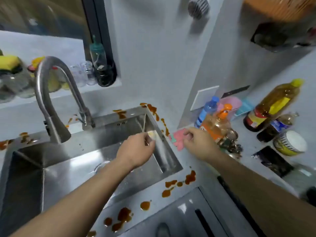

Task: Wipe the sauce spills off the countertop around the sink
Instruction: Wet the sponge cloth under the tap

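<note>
While sauce spills [171, 184] dot the worktop [189, 161] round the sink [106, 119], right hand [198, 142] is at the pink cloth [177, 140], just right of the sink.
Cloth prob. light, soft, limp, so it'll bunch; best gathered at the middle w/ all fingers, not by a corner. Right fingers [188, 133] curl onto its right edge; gripping or just touching, can't tell. Left hand [136, 149], over the sink's right side, pinches a thin pale item [151, 134], too blurred to name.
</note>
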`<action>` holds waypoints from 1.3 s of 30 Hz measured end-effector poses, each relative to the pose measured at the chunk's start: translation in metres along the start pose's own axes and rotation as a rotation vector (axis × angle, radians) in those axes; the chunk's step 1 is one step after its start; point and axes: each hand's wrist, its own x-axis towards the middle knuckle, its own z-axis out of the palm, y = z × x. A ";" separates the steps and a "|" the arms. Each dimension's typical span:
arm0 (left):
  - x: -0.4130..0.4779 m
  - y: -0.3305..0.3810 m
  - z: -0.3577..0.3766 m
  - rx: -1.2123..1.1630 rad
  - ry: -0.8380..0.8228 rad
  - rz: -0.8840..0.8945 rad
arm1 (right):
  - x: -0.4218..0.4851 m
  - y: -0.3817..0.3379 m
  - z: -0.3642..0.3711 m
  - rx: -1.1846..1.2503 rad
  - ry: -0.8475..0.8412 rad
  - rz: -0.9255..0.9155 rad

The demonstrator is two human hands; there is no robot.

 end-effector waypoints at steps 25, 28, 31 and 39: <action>0.072 -0.008 0.122 -0.801 -0.263 -0.558 | 0.107 0.064 0.112 0.052 -0.130 -0.029; 0.061 -0.021 0.103 -1.147 -0.186 -0.610 | 0.093 0.016 0.116 0.323 -0.250 -0.171; 0.044 -0.048 0.083 -1.354 0.002 -0.693 | 0.080 -0.027 0.131 0.399 -0.416 -0.361; -0.022 -0.152 0.042 -1.623 0.363 -0.876 | 0.067 -0.117 0.188 0.475 -0.593 -0.338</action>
